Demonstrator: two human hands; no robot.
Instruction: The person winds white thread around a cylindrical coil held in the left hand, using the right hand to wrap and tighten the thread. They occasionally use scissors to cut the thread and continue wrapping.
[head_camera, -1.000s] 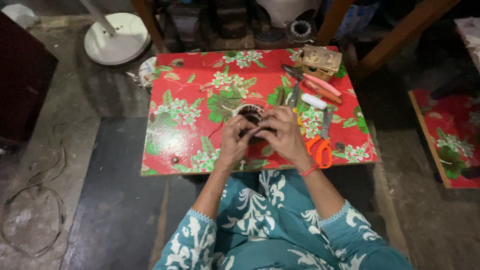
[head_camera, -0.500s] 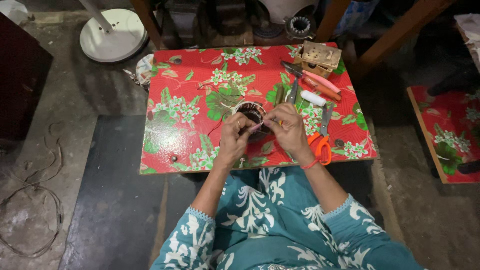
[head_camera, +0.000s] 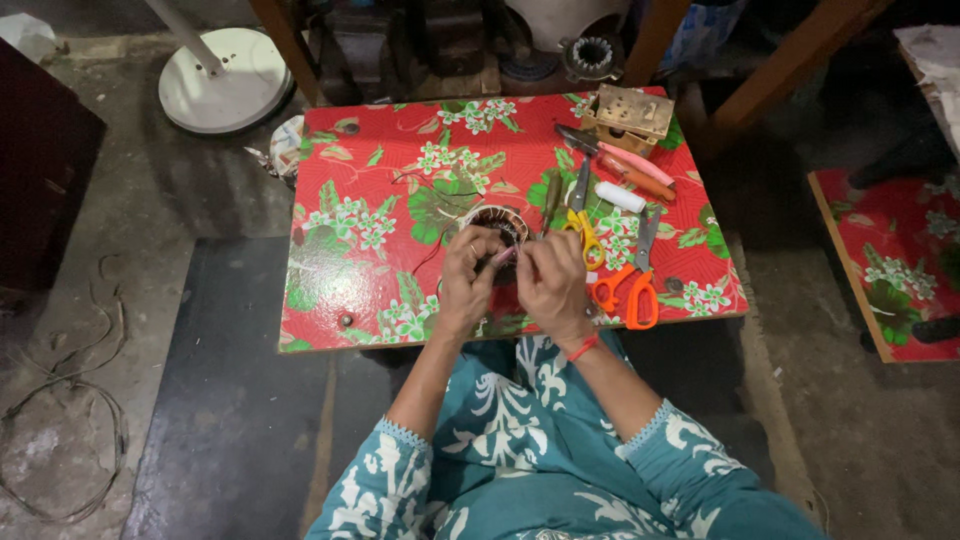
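- The left hand (head_camera: 468, 275) and the right hand (head_camera: 552, 280) meet over the near middle of the low counter (head_camera: 340, 300), which is covered in a red cloth with green leaves and white flowers.
- Between them sits a round motor coil (head_camera: 497, 222), a dark ring with copper-coloured winding, resting on the counter at 12 o'clock from the hands and touching the fingertips.
- The fingers of the left hand (head_camera: 478, 245) are curled and pressed together at the coil's near edge, pinching something small and pinkish (head_camera: 505, 256); what it is cannot be told.
- The fingers of the right hand (head_camera: 532, 250) are bent inward and pinch the same small piece from the other side.
- A thin wire (head_camera: 425, 258) trails from the coil toward 9 o'clock across the cloth.
- Yellow-handled scissors (head_camera: 583, 228) lie just beside the coil at 3 o'clock; orange-handled scissors (head_camera: 628, 290) lie near the right hand, also at 3 o'clock.
- A white cylinder (head_camera: 621, 197), a pink-handled tool (head_camera: 630, 160) and an orange-handled tool (head_camera: 640, 183) lie at 2 o'clock from the coil.
- A small wooden box (head_camera: 630, 115) stands at the far right corner of the counter.
- A red band (head_camera: 582, 348) circles the right wrist.
- A white round stand base (head_camera: 225, 80) rests on the floor at 10 o'clock, well apart from the counter.
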